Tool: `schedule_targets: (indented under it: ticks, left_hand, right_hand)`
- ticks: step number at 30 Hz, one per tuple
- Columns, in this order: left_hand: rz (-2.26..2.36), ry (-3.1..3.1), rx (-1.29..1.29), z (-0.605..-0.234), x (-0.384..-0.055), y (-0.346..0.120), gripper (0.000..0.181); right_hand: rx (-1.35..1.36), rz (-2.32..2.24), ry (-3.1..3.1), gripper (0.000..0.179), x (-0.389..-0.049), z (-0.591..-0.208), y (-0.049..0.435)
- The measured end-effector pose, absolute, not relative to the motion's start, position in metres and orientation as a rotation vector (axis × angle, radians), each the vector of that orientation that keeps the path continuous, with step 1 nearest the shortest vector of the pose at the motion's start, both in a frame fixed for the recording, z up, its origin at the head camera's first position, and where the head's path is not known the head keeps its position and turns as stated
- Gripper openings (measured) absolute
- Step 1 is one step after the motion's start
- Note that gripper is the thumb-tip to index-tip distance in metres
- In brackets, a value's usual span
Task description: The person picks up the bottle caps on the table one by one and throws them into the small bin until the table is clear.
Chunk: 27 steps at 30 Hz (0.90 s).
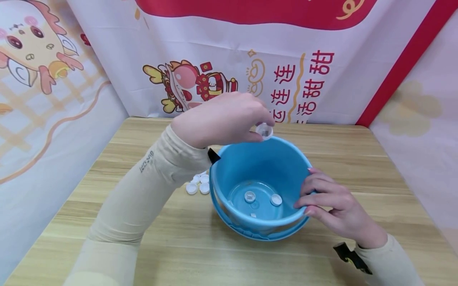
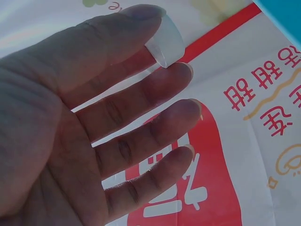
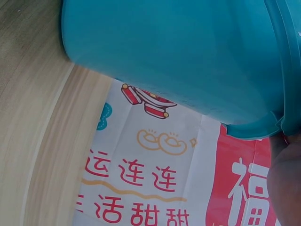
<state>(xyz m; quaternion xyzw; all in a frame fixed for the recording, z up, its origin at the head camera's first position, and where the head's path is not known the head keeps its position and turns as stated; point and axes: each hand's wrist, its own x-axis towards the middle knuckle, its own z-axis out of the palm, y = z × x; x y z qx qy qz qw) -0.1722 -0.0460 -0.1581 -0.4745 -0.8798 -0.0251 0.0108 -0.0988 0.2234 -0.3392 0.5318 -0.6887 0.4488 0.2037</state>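
Note:
My left hand is raised over the far rim of a blue bucket. Between thumb and index finger it pinches a small white bottle cap, its hollow side facing the head camera. In the left wrist view the cap is at the fingertips, with the other fingers spread apart. On the right, my right hand holds the bucket's rim, thumb outside and fingers over the edge. Two white caps lie on the bucket's floor near a small white bit.
Several white caps lie on the wooden table left of the bucket, partly hidden by my left sleeve. The bucket's handle hangs down around its near side. Printed cloth stands behind the table.

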Motion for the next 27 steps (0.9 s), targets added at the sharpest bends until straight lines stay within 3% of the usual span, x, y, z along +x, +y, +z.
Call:
schedule_targets:
  ticks: [15,22,27]
  left_hand:
    - [-0.070,-2.763,-1.483,-0.1622,-0.1767,-0.0426,0.044]
    - [-0.055,-2.820,-1.428,-0.1643,-0.1765,-0.0405,0.060]
    - [-0.071,-2.826,-1.395,-0.1643,-0.1764,-0.0431,0.060]
  right_hand:
    - [1.473,1.262,-1.927,0.016,-0.0982,-0.3411,0.2241]
    - [1.474,1.258,-1.931,0.017,-0.0983,-0.3417,0.2252]
    - [1.482,1.250,-1.929,0.017,-0.0990,-0.3412,0.2254]
